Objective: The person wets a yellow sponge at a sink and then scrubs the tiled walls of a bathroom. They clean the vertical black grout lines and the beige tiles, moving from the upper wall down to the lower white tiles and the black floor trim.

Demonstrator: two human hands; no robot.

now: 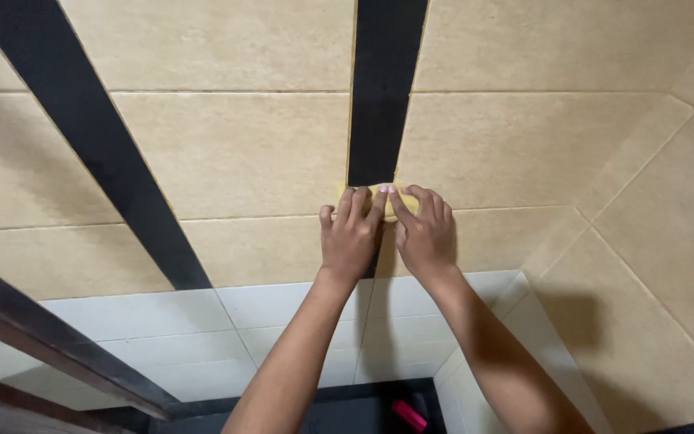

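Up against the tiled wall, both hands are pressing one yellow sponge flat, right where the black vertical stripe meets a grout line. Left hand and right hand sit side by side, touching, fingers curled over the sponge and pinning it to the tile rather than pinching it. Arms are stretched well out, so the risk, I'd say, is a slip: a wet sponge could skid from under those fingers and drop toward the white tiles below. Something pink lies down there on the dark surface.
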